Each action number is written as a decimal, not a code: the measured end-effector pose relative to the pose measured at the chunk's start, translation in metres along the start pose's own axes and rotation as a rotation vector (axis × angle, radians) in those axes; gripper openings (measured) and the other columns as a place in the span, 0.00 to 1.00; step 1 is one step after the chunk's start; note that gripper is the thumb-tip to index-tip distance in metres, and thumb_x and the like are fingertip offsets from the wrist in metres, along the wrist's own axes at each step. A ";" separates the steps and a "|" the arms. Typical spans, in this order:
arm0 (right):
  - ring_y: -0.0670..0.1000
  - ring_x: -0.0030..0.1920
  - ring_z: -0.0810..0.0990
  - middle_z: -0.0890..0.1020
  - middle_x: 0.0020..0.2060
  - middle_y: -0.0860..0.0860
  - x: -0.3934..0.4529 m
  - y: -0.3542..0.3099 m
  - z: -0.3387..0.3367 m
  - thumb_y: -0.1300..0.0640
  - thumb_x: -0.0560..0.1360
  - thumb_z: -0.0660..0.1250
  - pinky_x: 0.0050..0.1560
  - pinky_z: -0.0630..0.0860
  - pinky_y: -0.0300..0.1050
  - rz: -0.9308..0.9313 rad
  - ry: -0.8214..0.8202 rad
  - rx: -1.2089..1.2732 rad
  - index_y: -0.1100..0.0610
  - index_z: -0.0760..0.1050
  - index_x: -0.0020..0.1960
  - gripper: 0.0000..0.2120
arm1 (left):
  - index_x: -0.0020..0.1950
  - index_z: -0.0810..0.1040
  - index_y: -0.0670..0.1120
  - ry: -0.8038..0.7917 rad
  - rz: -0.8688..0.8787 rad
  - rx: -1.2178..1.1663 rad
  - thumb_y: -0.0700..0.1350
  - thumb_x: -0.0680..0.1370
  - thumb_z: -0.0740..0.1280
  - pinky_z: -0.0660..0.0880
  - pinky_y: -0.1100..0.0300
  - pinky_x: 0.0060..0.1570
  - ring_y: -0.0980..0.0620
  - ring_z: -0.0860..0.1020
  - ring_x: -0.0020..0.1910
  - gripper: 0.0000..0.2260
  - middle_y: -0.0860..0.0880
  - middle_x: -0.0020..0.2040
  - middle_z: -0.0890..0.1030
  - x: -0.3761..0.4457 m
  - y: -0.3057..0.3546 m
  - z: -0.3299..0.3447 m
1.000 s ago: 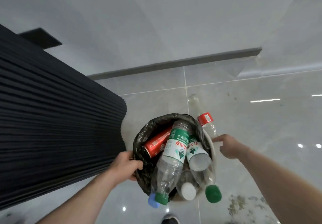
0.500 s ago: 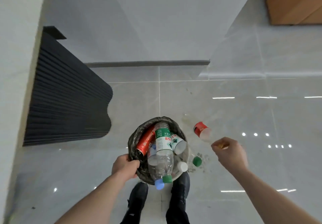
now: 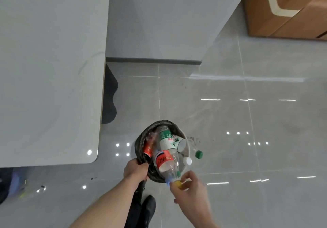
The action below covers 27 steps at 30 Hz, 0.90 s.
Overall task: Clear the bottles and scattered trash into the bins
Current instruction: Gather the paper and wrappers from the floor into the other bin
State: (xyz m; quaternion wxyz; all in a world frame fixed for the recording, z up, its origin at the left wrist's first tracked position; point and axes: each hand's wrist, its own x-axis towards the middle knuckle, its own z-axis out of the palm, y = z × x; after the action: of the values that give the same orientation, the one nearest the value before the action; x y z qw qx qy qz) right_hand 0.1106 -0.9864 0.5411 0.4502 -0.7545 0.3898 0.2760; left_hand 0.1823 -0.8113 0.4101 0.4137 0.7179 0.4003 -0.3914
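While my right hand (image 3: 192, 190) pinches the empty, slippery red-label bottle (image 3: 165, 162) by its yellow cap (image 3: 177, 184), my left hand (image 3: 135, 170) grips the bin rim (image 3: 141, 144) beside it

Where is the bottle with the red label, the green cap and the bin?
Red-label bottle (image 3: 163, 160): head view, on its red label.
Green cap (image 3: 199, 154): head view, on the cap's top.
Bin (image 3: 141, 140): head view, on its black-bagged left rim.

light: bright, even, soft shadows | glare: white streaks and dots of ceiling lamps mirrored on glossy floor (image 3: 230, 114), beyond and to both sides of the right-hand (image 3: 192, 190) grip | blur: right hand and bottle (image 3: 165, 162) it holds smeared by motion | edges: wide-angle bending of straight lines
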 end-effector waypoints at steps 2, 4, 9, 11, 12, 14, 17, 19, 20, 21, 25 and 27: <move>0.51 0.29 0.81 0.83 0.30 0.51 -0.013 0.011 0.024 0.42 0.66 0.71 0.36 0.79 0.52 -0.036 -0.016 -0.076 0.52 0.68 0.42 0.17 | 0.42 0.82 0.46 0.014 0.008 -0.021 0.41 0.70 0.69 0.84 0.48 0.41 0.44 0.84 0.34 0.03 0.46 0.37 0.83 -0.009 -0.015 -0.010; 0.50 0.30 0.79 0.81 0.30 0.50 -0.019 0.021 0.045 0.42 0.68 0.68 0.36 0.77 0.53 -0.077 -0.021 -0.169 0.49 0.67 0.43 0.14 | 0.43 0.82 0.46 0.020 0.001 -0.048 0.40 0.72 0.70 0.84 0.52 0.38 0.45 0.84 0.34 0.03 0.47 0.38 0.83 -0.015 -0.033 -0.022; 0.50 0.41 0.81 0.83 0.42 0.44 -0.045 0.038 0.091 0.32 0.70 0.66 0.39 0.76 0.48 -0.153 -0.076 -0.341 0.48 0.64 0.48 0.22 | 0.47 0.83 0.42 0.022 -0.030 -0.190 0.41 0.73 0.73 0.81 0.58 0.32 0.45 0.85 0.38 0.05 0.42 0.42 0.85 -0.026 -0.090 -0.058; 0.48 0.43 0.80 0.82 0.44 0.42 -0.064 0.045 0.108 0.30 0.68 0.66 0.39 0.73 0.45 -0.161 -0.090 -0.315 0.47 0.64 0.48 0.23 | 0.47 0.83 0.42 0.020 -0.042 -0.239 0.41 0.73 0.74 0.81 0.59 0.32 0.44 0.85 0.41 0.05 0.42 0.43 0.86 -0.030 -0.114 -0.077; 0.47 0.44 0.80 0.81 0.46 0.41 -0.074 0.048 0.117 0.30 0.68 0.66 0.40 0.72 0.44 -0.172 -0.095 -0.305 0.46 0.65 0.48 0.24 | 0.47 0.83 0.42 0.027 -0.050 -0.261 0.41 0.73 0.75 0.81 0.58 0.33 0.43 0.85 0.41 0.05 0.42 0.43 0.86 -0.031 -0.125 -0.086; 0.45 0.44 0.79 0.80 0.46 0.40 -0.094 0.055 0.134 0.30 0.68 0.67 0.40 0.72 0.43 -0.179 -0.085 -0.276 0.46 0.66 0.48 0.23 | 0.48 0.83 0.42 0.040 -0.074 -0.307 0.40 0.74 0.74 0.82 0.57 0.34 0.43 0.85 0.41 0.04 0.42 0.43 0.85 -0.032 -0.147 -0.106; 0.46 0.38 0.80 0.80 0.41 0.44 -0.113 0.066 0.164 0.33 0.70 0.68 0.38 0.75 0.44 -0.119 -0.002 -0.160 0.47 0.68 0.45 0.19 | 0.47 0.82 0.41 0.045 -0.097 -0.326 0.39 0.75 0.74 0.81 0.60 0.31 0.45 0.84 0.38 0.03 0.41 0.43 0.85 -0.026 -0.181 -0.141; 0.47 0.40 0.80 0.80 0.43 0.45 -0.115 0.072 0.187 0.39 0.72 0.70 0.44 0.78 0.49 -0.056 0.063 -0.081 0.49 0.69 0.46 0.16 | 0.47 0.82 0.40 0.051 -0.112 -0.319 0.40 0.75 0.74 0.81 0.60 0.31 0.46 0.83 0.35 0.05 0.40 0.43 0.85 -0.014 -0.206 -0.169; 0.46 0.43 0.79 0.80 0.47 0.45 -0.112 0.075 0.201 0.42 0.72 0.70 0.48 0.77 0.50 -0.029 0.081 -0.053 0.49 0.70 0.49 0.15 | 0.47 0.82 0.40 0.051 -0.117 -0.307 0.41 0.75 0.74 0.81 0.60 0.32 0.46 0.83 0.35 0.05 0.40 0.43 0.85 -0.006 -0.218 -0.184; 0.46 0.47 0.79 0.79 0.51 0.45 -0.108 0.078 0.216 0.44 0.73 0.71 0.51 0.76 0.50 0.003 0.079 -0.018 0.50 0.70 0.54 0.16 | 0.47 0.82 0.40 0.049 -0.120 -0.293 0.42 0.75 0.74 0.82 0.59 0.34 0.46 0.83 0.35 0.06 0.40 0.43 0.85 0.003 -0.230 -0.200; 0.54 0.60 0.77 0.74 0.64 0.48 -0.077 0.086 0.295 0.47 0.74 0.72 0.63 0.75 0.55 0.163 -0.065 0.127 0.50 0.63 0.72 0.30 | 0.49 0.83 0.41 0.017 -0.123 -0.256 0.43 0.76 0.74 0.82 0.57 0.38 0.45 0.85 0.39 0.06 0.41 0.42 0.86 0.049 -0.277 -0.267; 0.55 0.63 0.76 0.72 0.69 0.50 -0.059 0.091 0.344 0.52 0.76 0.71 0.64 0.76 0.59 0.234 -0.131 0.219 0.49 0.62 0.76 0.32 | 0.51 0.83 0.41 -0.008 -0.118 -0.227 0.43 0.76 0.74 0.82 0.57 0.38 0.45 0.85 0.40 0.07 0.42 0.42 0.86 0.078 -0.300 -0.300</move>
State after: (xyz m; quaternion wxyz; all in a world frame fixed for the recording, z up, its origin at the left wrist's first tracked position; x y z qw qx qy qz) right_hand -0.0204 -0.6849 0.3920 0.5187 -0.6308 0.4728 0.3309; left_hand 0.0111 -0.4179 0.3617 0.4704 0.6399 0.4819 -0.3701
